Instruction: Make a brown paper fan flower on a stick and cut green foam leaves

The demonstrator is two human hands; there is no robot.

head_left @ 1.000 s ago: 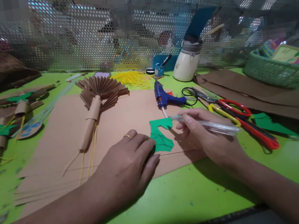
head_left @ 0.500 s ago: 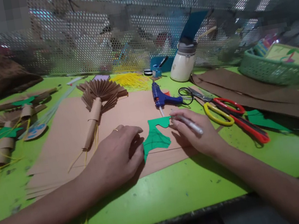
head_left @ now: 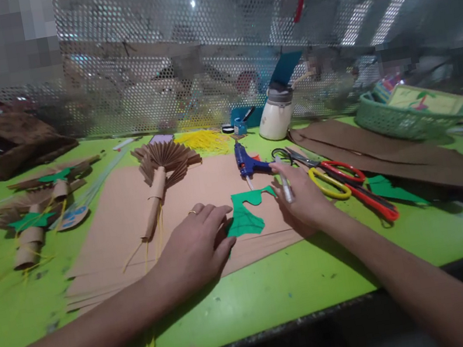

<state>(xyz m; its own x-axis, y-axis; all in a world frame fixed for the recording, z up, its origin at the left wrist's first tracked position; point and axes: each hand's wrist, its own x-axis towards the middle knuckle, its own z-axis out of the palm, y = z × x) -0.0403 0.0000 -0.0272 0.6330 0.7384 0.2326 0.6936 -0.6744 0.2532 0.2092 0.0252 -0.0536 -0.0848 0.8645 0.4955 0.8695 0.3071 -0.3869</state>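
My left hand (head_left: 201, 235), with a ring on one finger, lies at the left edge of a green cut-out piece (head_left: 248, 221). Its fingers and thumb are spread, and their tips touch the piece. Dark lines are drawn on the green surface, which has curved cut edges. My right hand (head_left: 301, 194) is closed around a slim whitish pen (head_left: 286, 188) at the piece's right corner. The pen's writing tip is hidden. Under both hands is a stack of brown paper sheets (head_left: 115, 196). A blue glue gun (head_left: 247, 162) lies just beyond the green piece.
Scissors with red and yellow handles (head_left: 330, 180) and a red cutter (head_left: 373, 200) lie right. Left stand paper figures with green stars (head_left: 33, 221); a pleated brown paper fan (head_left: 162, 161) rests on the sheets. Behind are a white jar (head_left: 277, 112) and a green basket (head_left: 400, 118).
The camera view has shifted slightly. The pen in my right hand has tipped more upright, and my right hand has moved a little away from the green piece's corner. My left hand stays on the piece.
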